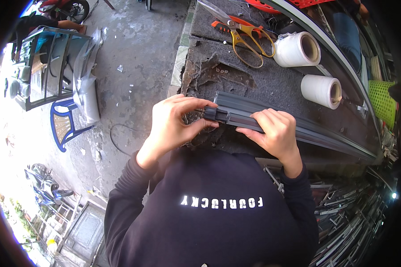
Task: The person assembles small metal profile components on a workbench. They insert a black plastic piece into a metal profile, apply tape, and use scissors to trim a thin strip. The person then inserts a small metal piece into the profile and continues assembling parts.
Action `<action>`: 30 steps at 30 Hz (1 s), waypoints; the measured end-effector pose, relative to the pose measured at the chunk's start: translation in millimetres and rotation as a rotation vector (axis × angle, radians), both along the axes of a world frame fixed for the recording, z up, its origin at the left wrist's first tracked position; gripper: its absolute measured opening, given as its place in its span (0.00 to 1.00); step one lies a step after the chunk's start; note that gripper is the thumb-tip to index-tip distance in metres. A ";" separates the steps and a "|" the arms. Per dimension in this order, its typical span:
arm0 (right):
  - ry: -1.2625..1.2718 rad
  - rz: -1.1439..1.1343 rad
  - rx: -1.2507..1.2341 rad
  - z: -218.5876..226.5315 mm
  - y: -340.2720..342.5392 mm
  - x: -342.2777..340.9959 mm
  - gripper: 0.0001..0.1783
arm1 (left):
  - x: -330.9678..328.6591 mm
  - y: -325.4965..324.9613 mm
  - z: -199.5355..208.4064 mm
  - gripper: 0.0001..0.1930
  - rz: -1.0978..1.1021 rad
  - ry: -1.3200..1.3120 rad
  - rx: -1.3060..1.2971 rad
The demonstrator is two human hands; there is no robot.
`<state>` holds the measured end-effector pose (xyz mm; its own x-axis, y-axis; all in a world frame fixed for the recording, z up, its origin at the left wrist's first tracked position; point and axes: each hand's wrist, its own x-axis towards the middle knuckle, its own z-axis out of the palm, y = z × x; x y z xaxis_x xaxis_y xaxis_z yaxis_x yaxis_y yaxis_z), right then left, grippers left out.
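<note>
I see the left hand (171, 122) pinching a black fitting (211, 114). The right hand (275, 131) clasps the adjoining grey bar (318, 136)

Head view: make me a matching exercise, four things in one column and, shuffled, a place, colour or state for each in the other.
1. Left hand
2. Right hand
3. Scissors
4. Chair

A. Blue-framed, on the floor at the left
B. Gripping the dark bar
C. Yellow-handled, lying on the grey carpet
D. Thumb and finger at the black piece on the bar's left end

Pairs: 1-D, 2-B, 3-C, 4-A
</note>
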<state>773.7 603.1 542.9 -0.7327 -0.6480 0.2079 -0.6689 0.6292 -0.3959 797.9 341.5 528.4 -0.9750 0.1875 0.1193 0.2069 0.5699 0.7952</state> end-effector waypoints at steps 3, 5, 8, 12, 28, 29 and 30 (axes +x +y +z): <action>-0.003 -0.008 -0.002 0.5 -0.3 1.6 0.23 | 0.2 -0.3 0.8 0.18 -0.003 -0.005 -0.041; 0.010 -0.006 0.007 0.5 -0.3 2.8 0.23 | 1.9 0.6 1.7 0.17 -0.021 -0.009 -0.101; 0.015 -0.002 0.017 0.4 0.3 4.2 0.23 | 2.8 1.5 2.1 0.17 -0.026 0.013 -0.083; -0.005 -0.008 0.004 -0.1 1.2 4.0 0.24 | 2.7 1.2 1.8 0.17 -0.046 0.063 -0.106; -0.010 0.007 -0.050 1.7 0.6 1.2 0.23 | -2.0 7.4 -4.2 0.20 -0.148 0.039 -0.029; -0.012 0.007 -0.048 1.2 0.4 0.7 0.23 | -1.5 9.3 -6.1 0.21 -0.137 0.026 -0.005; -0.014 0.007 -0.046 0.9 0.1 0.6 0.23 | -0.9 10.6 -7.4 0.21 -0.138 0.035 0.008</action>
